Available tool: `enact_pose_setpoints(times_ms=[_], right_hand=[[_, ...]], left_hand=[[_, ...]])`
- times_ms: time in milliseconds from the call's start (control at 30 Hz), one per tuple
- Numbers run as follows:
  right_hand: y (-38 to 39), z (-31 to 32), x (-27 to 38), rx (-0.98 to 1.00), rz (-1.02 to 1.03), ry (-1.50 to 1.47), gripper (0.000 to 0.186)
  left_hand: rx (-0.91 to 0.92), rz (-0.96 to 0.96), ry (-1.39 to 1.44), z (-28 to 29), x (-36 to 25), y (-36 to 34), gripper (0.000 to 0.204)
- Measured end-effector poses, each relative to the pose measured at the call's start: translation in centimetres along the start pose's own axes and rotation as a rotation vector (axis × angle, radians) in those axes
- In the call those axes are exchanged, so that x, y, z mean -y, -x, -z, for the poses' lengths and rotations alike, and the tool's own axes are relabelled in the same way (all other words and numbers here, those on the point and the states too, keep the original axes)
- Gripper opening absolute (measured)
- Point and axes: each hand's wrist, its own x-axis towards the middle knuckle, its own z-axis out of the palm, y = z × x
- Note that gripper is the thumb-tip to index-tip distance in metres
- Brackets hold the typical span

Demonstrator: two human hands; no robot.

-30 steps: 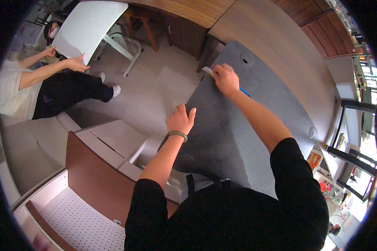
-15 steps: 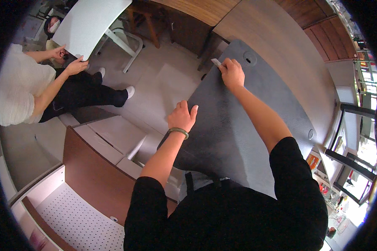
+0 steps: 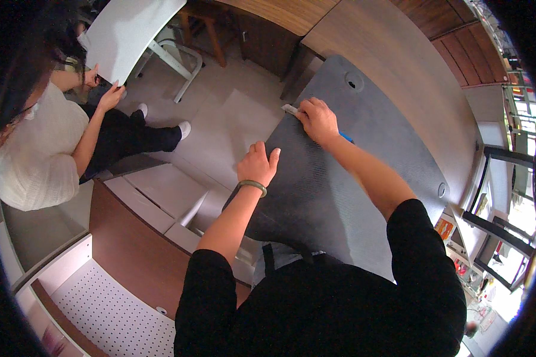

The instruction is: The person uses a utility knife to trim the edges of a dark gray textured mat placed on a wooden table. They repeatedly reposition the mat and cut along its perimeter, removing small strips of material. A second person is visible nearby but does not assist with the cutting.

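Note:
In front of me lies a dark grey desktop (image 3: pixel 333 184) with a curved outline and a round cable hole at its far end. My left hand (image 3: pixel 257 165), with a green bangle at its wrist, is closed over the desktop's left edge, fingers bent and partly hidden. My right hand (image 3: pixel 317 121) rests farther along that same edge, closed around a slim tool (image 3: pixel 290 110) with a pale flat tip. The tip sticks out at the edge, and a blue end shows behind the hand by the wrist. The tool's exact kind is unclear.
At the left a person in a white top (image 3: pixel 41 154) holds a white tabletop (image 3: pixel 128 35) on a metal leg. A brown cabinet panel (image 3: pixel 137 238) and pegboard (image 3: pixel 113 303) stand at lower left. A wooden desk (image 3: pixel 393 59) runs along the far right.
My right hand has slid nearer along the desktop edge with the tool, whose blue end now shows. My left hand stays put. The person at left has leaned forward.

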Motion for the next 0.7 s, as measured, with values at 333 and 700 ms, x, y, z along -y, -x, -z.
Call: enact_pose_setpoints(times_ms=[333, 700], right_hand=[[-3.7, 1.1, -2.7, -0.12, -0.265, 0.071, 0.015], [-0.4, 0.2, -0.1, -0.015, -0.107, -0.015, 0.015]], left_hand=[[0.006, -0.001, 0.017, -0.4, 0.1, -0.1, 0.046], [0.07, 0.038, 0.042, 0.5, 0.2, 0.3, 0.047]])
